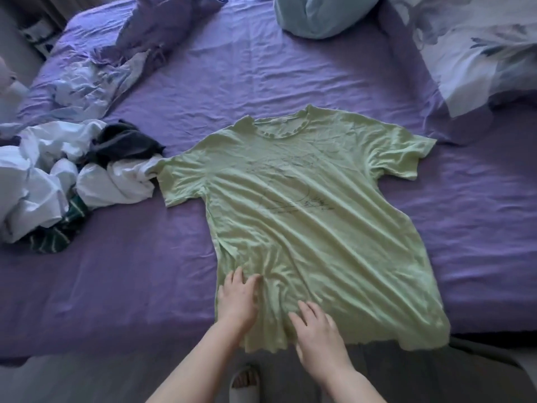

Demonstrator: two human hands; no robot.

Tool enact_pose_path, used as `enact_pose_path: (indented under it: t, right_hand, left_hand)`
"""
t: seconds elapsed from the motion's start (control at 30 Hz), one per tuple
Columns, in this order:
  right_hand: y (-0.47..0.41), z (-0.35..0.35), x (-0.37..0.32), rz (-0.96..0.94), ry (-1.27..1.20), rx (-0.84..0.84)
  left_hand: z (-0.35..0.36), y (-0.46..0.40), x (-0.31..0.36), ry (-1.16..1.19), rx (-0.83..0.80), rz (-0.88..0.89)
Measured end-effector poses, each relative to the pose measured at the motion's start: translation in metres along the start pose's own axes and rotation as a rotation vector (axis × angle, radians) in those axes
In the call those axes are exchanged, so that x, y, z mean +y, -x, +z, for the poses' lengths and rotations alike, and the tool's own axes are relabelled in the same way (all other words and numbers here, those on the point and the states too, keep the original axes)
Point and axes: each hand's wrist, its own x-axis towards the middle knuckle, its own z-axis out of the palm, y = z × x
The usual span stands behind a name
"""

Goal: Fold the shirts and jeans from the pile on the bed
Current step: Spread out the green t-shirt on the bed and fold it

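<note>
A pale green shirt (305,225) lies flat, collar far, on the purple bed (116,286), its hem at the near edge. Both hands rest flat on its near part with fingers straight, grasping nothing: left hand (236,303), right hand (316,335). The thin dark print on its chest cannot be read. The pile (66,175) of white and dark clothes sits at left, touching the shirt's left sleeve.

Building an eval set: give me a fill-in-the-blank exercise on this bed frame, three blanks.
1. The green T-shirt lies spread ____ on the purple sheet.
2. Both hands, left hand and right hand, rest near its ____ hem.
3. The clothes pile touches the shirt's ____.

Missing words: flat; bottom; sleeve
</note>
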Motion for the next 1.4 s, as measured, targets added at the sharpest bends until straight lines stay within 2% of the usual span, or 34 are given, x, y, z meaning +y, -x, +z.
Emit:
enact_pose_path:
  t: [0.2, 0.27, 0.4, 0.6, 0.67, 0.73, 0.9, 1.03, 1.1, 1.23, 1.33, 1.4]
  right_hand:
    - [-0.037, 0.028, -0.078, -0.072, -0.045, 0.028]
    - [-0.054, 0.036, -0.105, -0.047, -0.018, 0.044]
    - [-0.075, 0.048, -0.139, 0.177, -0.01, 0.012]
    - [-0.082, 0.056, -0.156, 0.47, -0.082, -0.015]
    - [-0.087, 0.057, -0.162, 0.601, -0.174, 0.034]
    - [-0.088, 0.061, -0.167, 0.655, -0.204, 0.086]
    - [-0.092, 0.056, -0.165, 0.653, -0.178, -0.027]
    - [-0.085, 0.042, -0.197, 0.457, -0.134, -0.239]
    - [-0.084, 0.04, -0.22, 0.392, -0.176, -0.317]
    - [-0.094, 0.035, -0.236, 0.432, -0.295, -0.367]
    - [-0.099, 0.033, -0.23, 0.447, -0.297, -0.398]
    - [-0.101, 0.034, -0.227, 0.443, -0.325, -0.407]
  left_hand:
    - [-0.02, -0.03, -0.058, 0.214, 0.078, -0.126]
    - [-0.024, -0.044, -0.074, 0.283, 0.069, -0.095]
    - [-0.029, -0.061, -0.1, 0.415, -0.015, 0.037]
    - [-0.028, -0.071, -0.138, 0.582, -0.081, 0.085]
    - [-0.026, -0.072, -0.145, 0.598, -0.09, 0.108]
    - [-0.023, -0.074, -0.148, 0.606, -0.09, 0.123]
    - [-0.025, -0.076, -0.149, 0.6, -0.134, 0.136]
    - [-0.038, -0.068, -0.157, 0.593, -0.2, 0.134]
    - [-0.042, -0.066, -0.16, 0.66, -0.203, 0.07]
    - [-0.055, -0.076, -0.16, 0.939, -0.256, -0.119]
    - [-0.058, -0.096, -0.149, 1.058, -0.224, -0.13]
    - [-0.059, -0.106, -0.139, 0.986, -0.176, -0.1]
